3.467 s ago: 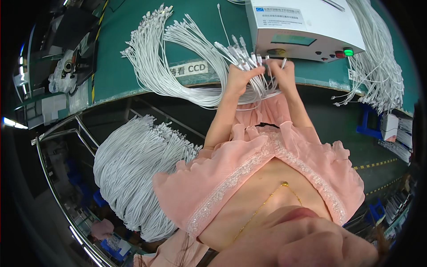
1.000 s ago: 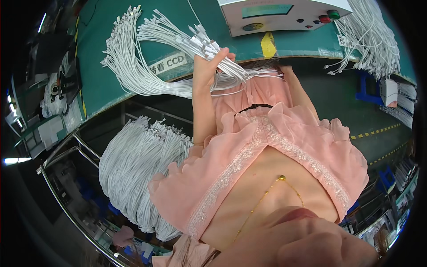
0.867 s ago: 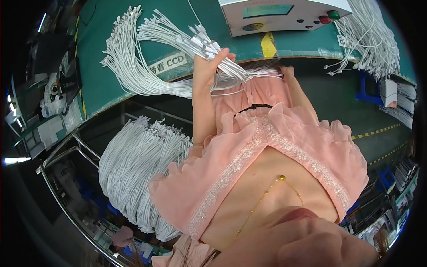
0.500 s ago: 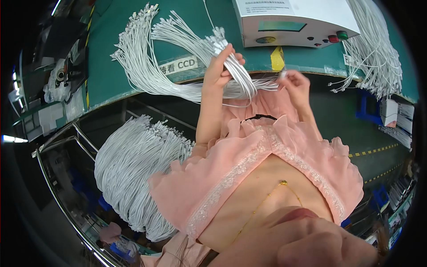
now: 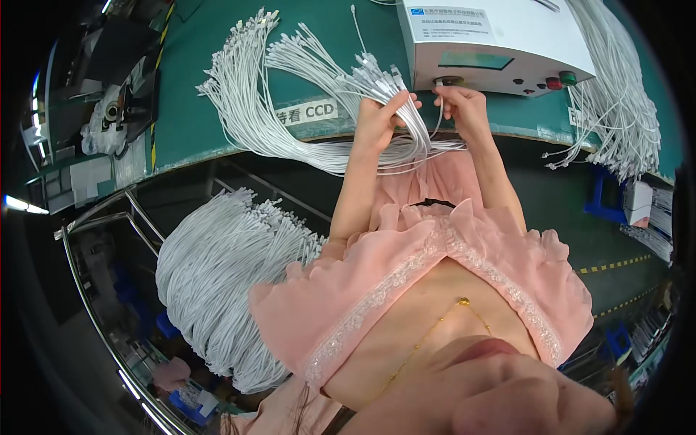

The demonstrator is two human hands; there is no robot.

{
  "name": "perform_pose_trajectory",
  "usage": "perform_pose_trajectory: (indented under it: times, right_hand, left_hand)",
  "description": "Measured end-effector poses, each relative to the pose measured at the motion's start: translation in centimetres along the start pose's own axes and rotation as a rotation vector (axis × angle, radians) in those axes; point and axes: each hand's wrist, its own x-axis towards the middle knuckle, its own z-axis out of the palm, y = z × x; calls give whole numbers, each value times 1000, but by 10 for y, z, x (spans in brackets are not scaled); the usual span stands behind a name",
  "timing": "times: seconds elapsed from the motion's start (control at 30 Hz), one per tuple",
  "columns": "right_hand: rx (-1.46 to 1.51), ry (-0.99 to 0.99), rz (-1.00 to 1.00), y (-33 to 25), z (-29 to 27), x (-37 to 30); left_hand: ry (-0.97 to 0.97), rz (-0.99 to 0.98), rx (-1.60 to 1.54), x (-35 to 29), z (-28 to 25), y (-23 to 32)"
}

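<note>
My left hand (image 5: 378, 125) is closed round a bundle of white cables (image 5: 415, 130), whose plug ends fan out above my fingers. The lower part of the bundle loops down over the table edge. My right hand (image 5: 464, 109) pinches the end of one white cable (image 5: 438, 114) at the round port (image 5: 448, 80) on the front of a white tester box (image 5: 500, 43). Whether the plug is fully inside the port I cannot tell. Beside my left hand, more white cables (image 5: 239, 94) lie on the green table (image 5: 188, 43), their connectors at the far end.
Another bunch of white cables (image 5: 623, 109) hangs over the table edge at the right. A large heap of white cables (image 5: 217, 283) rests by a metal rail (image 5: 76, 290) at the lower left. A blue bin (image 5: 603, 196) stands below the table at the right.
My right hand has moved up and left from beside the table edge to the tester's port, bringing a cable end. My left hand has shifted slightly right and down, still gripping the bundle.
</note>
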Motion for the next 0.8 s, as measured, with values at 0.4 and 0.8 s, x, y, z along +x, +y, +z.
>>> perform_pose_trajectory:
  times: [0.4,0.8]
  right_hand:
    - [-2,85,60,-2,7,6]
    - [-120,-52,-1,0,19,-24]
  left_hand:
    - [1,-22,65,-5,2,4]
    - [-133,-40,227,-9,12,-7]
